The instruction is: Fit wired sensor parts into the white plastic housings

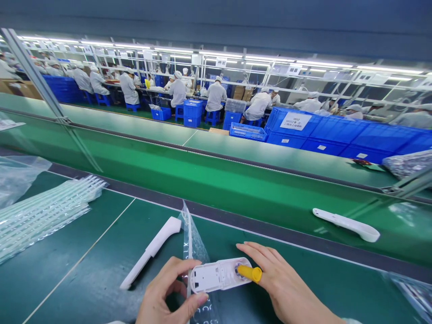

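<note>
My left hand (165, 294) pinches the near end of a white plastic housing (216, 275) lying on the green bench, thumb and fingers closed on it. A clear plastic bag (194, 245) stands up beside that hand. My right hand (280, 281) rests over the housing's other end, holding a small yellow cylinder (250, 272) against it. A long white handle-shaped part (151, 249) lies on the bench to the left of my hands, untouched.
A stack of clear packaged strips (43, 211) lies at the left. Another white part (347, 224) rides on the green conveyor belt (216, 175). Blue crates (337, 135) and several white-coated workers sit beyond.
</note>
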Available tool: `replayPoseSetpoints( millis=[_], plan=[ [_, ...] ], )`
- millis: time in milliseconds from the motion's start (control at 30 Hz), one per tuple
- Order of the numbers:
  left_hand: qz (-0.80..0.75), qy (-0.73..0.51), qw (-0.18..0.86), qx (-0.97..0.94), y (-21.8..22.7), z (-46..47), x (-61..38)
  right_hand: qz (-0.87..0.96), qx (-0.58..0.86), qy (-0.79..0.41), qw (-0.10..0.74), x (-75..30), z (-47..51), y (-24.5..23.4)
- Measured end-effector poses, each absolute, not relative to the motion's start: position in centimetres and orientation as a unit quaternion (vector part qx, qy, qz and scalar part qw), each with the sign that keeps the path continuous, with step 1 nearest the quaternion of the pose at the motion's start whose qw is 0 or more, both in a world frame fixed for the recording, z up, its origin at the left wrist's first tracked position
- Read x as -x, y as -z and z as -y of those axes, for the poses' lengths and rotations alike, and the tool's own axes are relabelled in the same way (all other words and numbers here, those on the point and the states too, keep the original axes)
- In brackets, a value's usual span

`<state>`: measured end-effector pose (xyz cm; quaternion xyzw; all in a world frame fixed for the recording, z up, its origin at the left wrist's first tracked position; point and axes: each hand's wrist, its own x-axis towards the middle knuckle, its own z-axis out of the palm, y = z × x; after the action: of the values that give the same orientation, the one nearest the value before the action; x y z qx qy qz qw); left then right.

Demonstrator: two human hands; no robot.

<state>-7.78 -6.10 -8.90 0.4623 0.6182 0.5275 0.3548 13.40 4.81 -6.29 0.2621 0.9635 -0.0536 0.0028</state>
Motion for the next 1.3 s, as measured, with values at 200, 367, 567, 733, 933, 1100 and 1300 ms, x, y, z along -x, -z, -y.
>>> replayPoseSetpoints(
  millis=[200, 367, 567, 733, 933, 1100, 1300],
  plan=[
    [-0.617, -0.517, 0.368, -0.465, 9.0, 5.8, 7.8, -0.939, -0.292, 0.116, -0.14, -14.6, -5.3, 6.7],
    [-0.625, -0.529, 0.376, -0.434, 9.3, 6.0, 7.7, -0.899, -0.354, 0.191, -0.174, -14.7, -5.0, 8.2],
    [-0.643, -0.477, 0.396, -0.45, 9.3, 5.9, 8.1, -0.875, -0.387, 0.214, -0.197, -14.5, -4.8, 9.4],
    [-0.649, -0.479, 0.394, -0.44, 9.2, 5.8, 8.1, -0.882, -0.379, 0.199, -0.198, -14.5, -4.7, 8.7],
    [-0.645, -0.476, 0.412, -0.432, 10.2, 5.9, 8.3, -0.884, -0.364, 0.205, -0.212, -14.7, -4.7, 8.9],
    [-0.628, -0.506, 0.436, -0.399, 10.4, 6.2, 8.0, -0.848, -0.433, 0.174, -0.25, -13.7, -8.4, 7.5],
    [-0.561, -0.587, 0.486, -0.324, 10.1, 5.9, 7.8, -0.809, -0.54, 0.089, -0.216, -8.9, -15.7, 7.6]
  ],
)
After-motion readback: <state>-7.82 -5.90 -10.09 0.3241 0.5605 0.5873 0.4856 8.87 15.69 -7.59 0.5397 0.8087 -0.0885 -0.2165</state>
